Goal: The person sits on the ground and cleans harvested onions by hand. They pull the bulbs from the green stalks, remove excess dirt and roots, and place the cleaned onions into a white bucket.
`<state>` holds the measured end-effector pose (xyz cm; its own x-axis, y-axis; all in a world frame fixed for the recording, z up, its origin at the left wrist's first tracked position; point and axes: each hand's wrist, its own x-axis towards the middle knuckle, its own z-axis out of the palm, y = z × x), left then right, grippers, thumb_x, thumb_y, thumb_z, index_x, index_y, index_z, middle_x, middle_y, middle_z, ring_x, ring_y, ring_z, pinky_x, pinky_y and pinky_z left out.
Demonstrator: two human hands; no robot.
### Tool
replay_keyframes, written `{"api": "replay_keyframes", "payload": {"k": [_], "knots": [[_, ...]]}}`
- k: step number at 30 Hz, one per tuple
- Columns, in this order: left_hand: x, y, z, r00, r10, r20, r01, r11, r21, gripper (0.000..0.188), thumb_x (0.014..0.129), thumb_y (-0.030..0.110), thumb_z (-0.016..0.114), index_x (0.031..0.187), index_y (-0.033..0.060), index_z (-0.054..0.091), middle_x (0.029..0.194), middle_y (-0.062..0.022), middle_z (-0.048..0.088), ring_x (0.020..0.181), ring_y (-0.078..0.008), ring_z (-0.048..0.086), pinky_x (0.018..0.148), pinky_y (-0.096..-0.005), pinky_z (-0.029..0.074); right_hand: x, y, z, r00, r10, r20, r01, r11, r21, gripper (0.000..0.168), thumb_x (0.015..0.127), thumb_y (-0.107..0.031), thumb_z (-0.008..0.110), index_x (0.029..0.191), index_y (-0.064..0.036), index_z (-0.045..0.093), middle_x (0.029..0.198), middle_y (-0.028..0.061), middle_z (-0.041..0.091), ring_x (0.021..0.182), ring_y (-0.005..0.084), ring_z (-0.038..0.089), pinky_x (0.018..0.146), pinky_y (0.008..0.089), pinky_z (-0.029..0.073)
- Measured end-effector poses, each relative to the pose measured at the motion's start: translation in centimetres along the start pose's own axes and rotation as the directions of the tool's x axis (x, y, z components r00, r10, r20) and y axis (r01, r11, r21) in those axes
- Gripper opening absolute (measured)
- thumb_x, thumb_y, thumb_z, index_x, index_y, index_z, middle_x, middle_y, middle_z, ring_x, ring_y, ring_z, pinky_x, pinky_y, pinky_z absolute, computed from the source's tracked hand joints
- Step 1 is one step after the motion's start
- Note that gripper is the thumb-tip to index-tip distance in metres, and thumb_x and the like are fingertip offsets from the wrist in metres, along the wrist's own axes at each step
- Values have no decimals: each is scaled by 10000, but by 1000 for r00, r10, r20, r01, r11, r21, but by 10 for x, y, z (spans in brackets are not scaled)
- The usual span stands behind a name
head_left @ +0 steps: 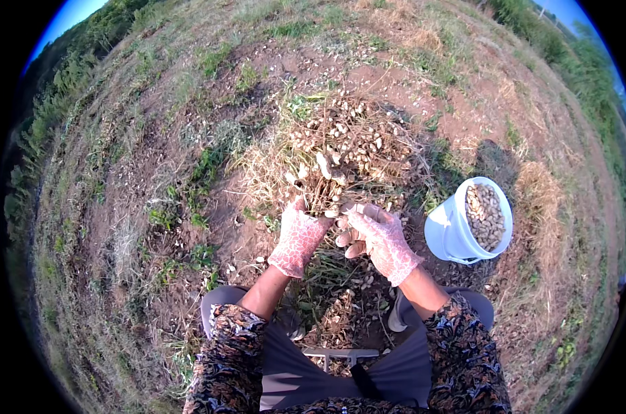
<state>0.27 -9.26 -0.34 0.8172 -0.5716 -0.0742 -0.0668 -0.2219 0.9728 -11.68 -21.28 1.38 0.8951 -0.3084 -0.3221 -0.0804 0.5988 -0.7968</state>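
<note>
My left hand (301, 235), in a pink-and-white patterned glove, grips a bunch of uprooted peanut plant (319, 192) by its lower end. Pale pods hang among its roots and point away from me. Right beside the bunch is my right hand (383, 235), gloved the same way, its fingers curled and partly spread. Its thumb and forefinger come close to the nearest pods; whether they pinch one is hidden. Just beyond both hands lies a heap of pulled peanut plants (354, 137) with many pods showing. To the right, a white plastic bucket (445, 233) leans slightly, holding loose peanuts (484, 215) almost to its rim.
Stripped stems and leaves (333, 315) lie on the soil between my knees. A metal frame (339, 353), perhaps part of a low seat, shows between my thighs. Dry straw (538, 207) lies right of the bucket. Green weeds (204, 171) grow at left.
</note>
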Motion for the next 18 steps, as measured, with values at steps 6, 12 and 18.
{"api": "replay_keyframes", "payload": {"k": [6, 12, 18], "knots": [[1, -27, -6, 992, 84, -90, -38, 907, 420, 373, 760, 129, 703, 1091, -9, 601, 945, -118, 691, 847, -205, 659, 746, -321, 515, 5, -2, 33, 987, 26, -156, -78, 940, -332, 183, 898, -173, 638, 946, -8, 573, 702, 29, 600, 493, 78, 560, 379, 198, 461], [0, -34, -5, 996, -45, -76, 69, 934, 350, 418, 741, 160, 748, 1078, -30, 589, 940, -118, 683, 826, -193, 656, 736, -319, 522, 6, 20, 41, 984, -68, -166, 22, 964, -266, 161, 896, -140, 634, 929, 8, 578, 658, 25, 586, 474, 78, 543, 388, 208, 445], [5, -47, 0, 987, -155, -27, 157, 983, 95, 406, 737, 131, 751, 1074, -27, 588, 960, -98, 671, 857, -173, 642, 741, -305, 519, 2, 11, 35, 995, -51, -91, 15, 933, -361, 159, 916, -144, 600, 898, 13, 593, 618, 33, 587, 462, 79, 547, 388, 205, 442]]}}
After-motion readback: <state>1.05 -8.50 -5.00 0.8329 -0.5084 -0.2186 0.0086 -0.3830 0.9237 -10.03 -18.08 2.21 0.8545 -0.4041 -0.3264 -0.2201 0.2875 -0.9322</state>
